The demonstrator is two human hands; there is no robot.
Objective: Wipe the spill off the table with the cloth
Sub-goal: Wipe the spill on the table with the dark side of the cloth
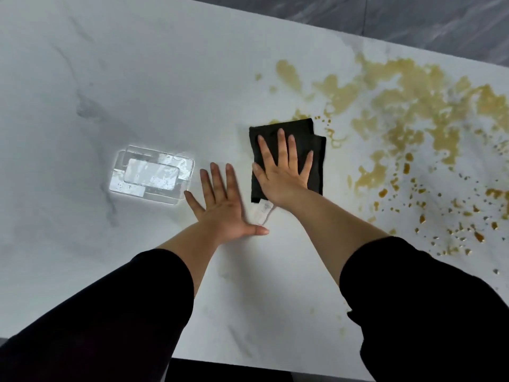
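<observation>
A folded black cloth (316, 150) lies flat on the white marble table (165, 78), with a white label sticking out at its near edge. My right hand (283, 169) presses flat on the cloth, fingers spread. My left hand (223, 205) rests flat on the bare table just left of the cloth, fingers apart, holding nothing. A wide yellow-brown spill (407, 106) covers the right part of the table in puddles and small drops. The cloth's far edge touches the spill's nearest patch.
A clear glass dish (153, 176) stands on the table left of my left hand, close to its fingertips. The table's near edge runs along the bottom, and its far edge borders a dark grey floor (385, 17) at the top right.
</observation>
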